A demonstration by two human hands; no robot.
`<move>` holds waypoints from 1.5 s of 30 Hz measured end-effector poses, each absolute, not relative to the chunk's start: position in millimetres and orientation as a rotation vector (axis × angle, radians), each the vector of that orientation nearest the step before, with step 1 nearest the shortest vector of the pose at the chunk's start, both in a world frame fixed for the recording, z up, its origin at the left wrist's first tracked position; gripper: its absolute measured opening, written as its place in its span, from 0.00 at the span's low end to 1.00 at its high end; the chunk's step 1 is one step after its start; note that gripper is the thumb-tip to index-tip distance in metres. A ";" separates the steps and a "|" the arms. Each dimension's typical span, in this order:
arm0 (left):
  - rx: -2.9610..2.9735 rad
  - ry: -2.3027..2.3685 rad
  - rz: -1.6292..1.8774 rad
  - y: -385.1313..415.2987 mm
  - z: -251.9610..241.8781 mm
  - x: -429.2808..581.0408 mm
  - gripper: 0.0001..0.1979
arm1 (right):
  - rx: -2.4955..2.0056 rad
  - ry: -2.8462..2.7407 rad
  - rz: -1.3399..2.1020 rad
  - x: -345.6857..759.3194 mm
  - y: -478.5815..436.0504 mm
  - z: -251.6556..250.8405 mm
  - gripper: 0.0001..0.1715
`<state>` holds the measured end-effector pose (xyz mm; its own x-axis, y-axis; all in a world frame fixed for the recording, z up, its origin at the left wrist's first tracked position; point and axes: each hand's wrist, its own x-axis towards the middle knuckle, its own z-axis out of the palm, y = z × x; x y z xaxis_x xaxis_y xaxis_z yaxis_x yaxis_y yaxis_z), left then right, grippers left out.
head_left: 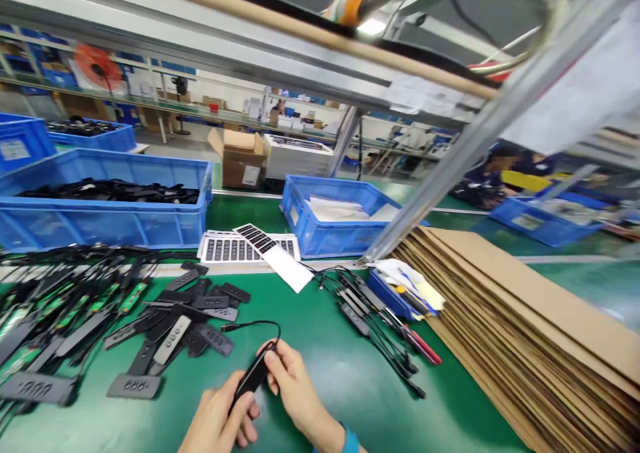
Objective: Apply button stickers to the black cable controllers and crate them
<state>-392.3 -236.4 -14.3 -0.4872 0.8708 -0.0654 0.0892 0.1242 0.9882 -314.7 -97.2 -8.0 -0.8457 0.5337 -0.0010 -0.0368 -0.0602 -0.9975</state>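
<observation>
Both of my hands hold one slim black device over the green mat. My left hand [223, 413] grips its lower end, fingers wrapped round it. At the upper end, my right hand [290, 376] pinches it where a thin cable comes out. The black device [254, 375] is tilted, and its cable [260, 322] loops to the left, with a plug lying near the loose covers. A pile of black and grey covers [173, 340] lies left of my hands. Farther left are cabled units with green circuit boards [133, 296]. Finished-looking cabled devices [355, 316] lie to the right.
Blue bins [105, 223] [345, 238] stand behind the mat, with label sheets [250, 248] between them. A small blue tray [393, 296] and stacked cardboard [530, 306] are at the right. A metal post [440, 166] slants overhead. People sit at the far right.
</observation>
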 end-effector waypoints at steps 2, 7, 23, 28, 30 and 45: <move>0.941 1.720 1.438 -235.8 -16.8 -393.7 0.21 | -0.541 -1.844 1.936 -316.8 -98.4 -8.8 0.30; 1.212 2.183 1.294 -249.3 -13.0 -418.0 0.19 | -0.500 -2.311 1.538 -301.8 -61.1 15.1 0.25; 2.074 1.993 0.700 -122.1 40.4 -365.1 0.24 | -0.787 -2.559 0.433 -190.5 30.0 -5.4 0.26; 2.104 1.870 0.788 -74.6 22.1 -346.4 0.16 | -0.989 -2.392 0.538 -189.8 58.0 5.1 0.24; 2.064 1.929 0.754 -66.5 16.9 -345.2 0.15 | -0.984 -2.402 0.586 -193.4 64.0 5.3 0.24; 2.000 1.952 0.694 -64.4 31.6 -386.3 0.28 | -0.827 -2.296 1.102 -200.6 33.2 6.2 0.14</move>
<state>-386.3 -64.4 31.6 -0.0176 0.9881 0.1530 0.8630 -0.0622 0.5013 -200.6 33.2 6.2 -0.7135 0.6859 0.1430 0.3177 0.4986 -0.8065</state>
